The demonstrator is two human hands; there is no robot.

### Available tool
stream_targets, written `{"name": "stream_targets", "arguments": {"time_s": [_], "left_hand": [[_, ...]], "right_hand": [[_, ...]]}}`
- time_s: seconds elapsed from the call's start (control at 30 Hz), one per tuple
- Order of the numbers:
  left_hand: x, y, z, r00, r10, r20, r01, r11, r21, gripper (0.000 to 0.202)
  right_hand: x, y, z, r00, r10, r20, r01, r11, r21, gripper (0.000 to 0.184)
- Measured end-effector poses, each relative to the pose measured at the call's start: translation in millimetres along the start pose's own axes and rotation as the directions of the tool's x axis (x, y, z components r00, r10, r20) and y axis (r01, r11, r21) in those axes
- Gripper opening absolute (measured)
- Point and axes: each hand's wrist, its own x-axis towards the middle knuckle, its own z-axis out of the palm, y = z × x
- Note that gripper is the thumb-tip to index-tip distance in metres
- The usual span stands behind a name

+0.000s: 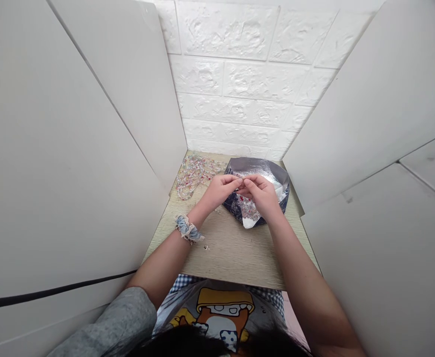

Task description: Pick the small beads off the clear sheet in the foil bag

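Hands (219, 191) (265, 194) pinched above beads (249, 209) (pouch (236, 208) dark, pale-printed).

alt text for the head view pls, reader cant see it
A person's bare left grip and right grip pinch close together over an open dark-blue, silver-lined pouch of small pinkish beads; multicoloured beaded strands lie left of it on a pale wooden tabletop.

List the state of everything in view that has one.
Left hand: fingertips pinched; anything held is too small to tell.
Right hand: fingertips pinched, close to the left's.
Silver-lined bag: open.
Beads: heaped in the bag.
Bead strands: loosely piled.
Light-blue wrist scrunchie: worn.
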Motion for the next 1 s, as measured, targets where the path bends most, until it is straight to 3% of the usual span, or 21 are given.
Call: {"name": "stream_targets", "arguments": {"time_s": [0.53, 1.0], "left_hand": [[-2.0, 3.5, -0.7, 1.000, -0.016, -0.009, 0.016, 0.998, -0.063, 0.018], [-0.9, 0.2, -0.2, 1.000, 0.004, -0.021, -0.005, 0.998, -0.056, 0.018]], "right_hand": [[-1.7, 1.6, 7.8, 0.995, 0.093, 0.022, -0.096, 0.966, 0.241, 0.025], [-2.0, 1.7, 8.2, 0.995, 0.100, 0.021, -0.102, 0.971, 0.217, 0.025]]}}
